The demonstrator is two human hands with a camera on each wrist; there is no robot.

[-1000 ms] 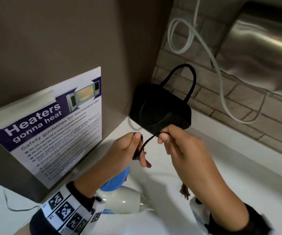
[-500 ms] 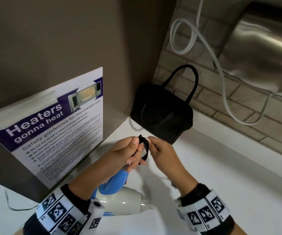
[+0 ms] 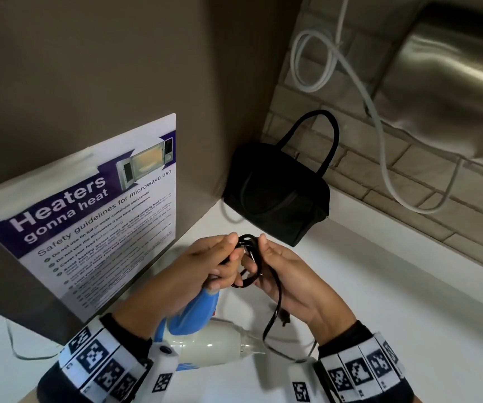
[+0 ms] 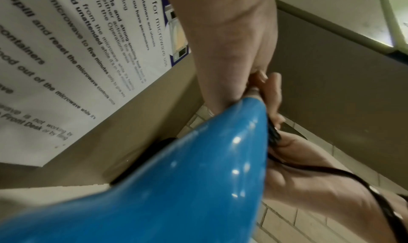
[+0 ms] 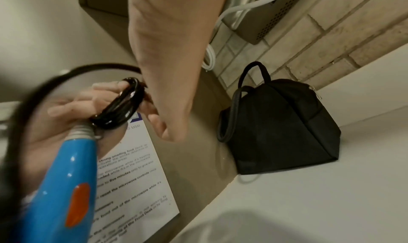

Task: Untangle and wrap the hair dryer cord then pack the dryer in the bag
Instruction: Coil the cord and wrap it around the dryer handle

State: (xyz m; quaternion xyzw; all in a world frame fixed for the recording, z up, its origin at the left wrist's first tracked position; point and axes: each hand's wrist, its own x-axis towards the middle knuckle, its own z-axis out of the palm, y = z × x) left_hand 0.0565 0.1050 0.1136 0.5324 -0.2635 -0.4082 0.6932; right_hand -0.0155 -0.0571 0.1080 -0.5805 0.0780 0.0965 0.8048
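The hair dryer has a white barrel point(image 3: 208, 347) and a blue handle point(image 3: 196, 312) with an orange switch point(image 5: 77, 205), and it hangs over the white counter. My left hand point(image 3: 231, 248) grips the top of the handle and pinches a small coil of the black cord point(image 3: 249, 257) against it. My right hand point(image 3: 260, 251) faces it and holds the same coil from the other side. The cord's loose tail point(image 3: 276, 303) drops below my right palm. The black bag point(image 3: 278, 196) stands shut in the corner just behind my hands, its handle upright.
A cabinet side with a microwave safety poster point(image 3: 94, 216) stands close on the left. The brick wall behind carries a white cable point(image 3: 379, 135) and a steel hand dryer point(image 3: 449, 82). The white counter point(image 3: 394, 301) runs off to the right.
My right hand brought the stretched cord in to the left hand and laid another loop on the coil. Both hands have dropped slightly lower, and the tail now hangs slack.
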